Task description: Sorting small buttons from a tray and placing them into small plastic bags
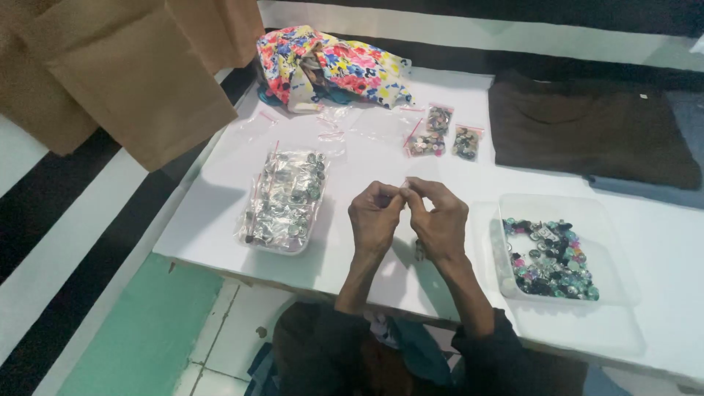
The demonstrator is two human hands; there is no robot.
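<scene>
Taking the white table (220,220) as the landmark: toward its left edge sits a clear tray heaped with filled button bags (284,199). Above its middle the left hand (375,218) and right hand (441,220) meet fingertip to fingertip, both pinching one tiny clear bag (405,184) between them; its long axis I cannot tell. Neither hand is nearer. Toward the right edge stands a tub of loose buttons (551,257), closest to the right hand.
</scene>
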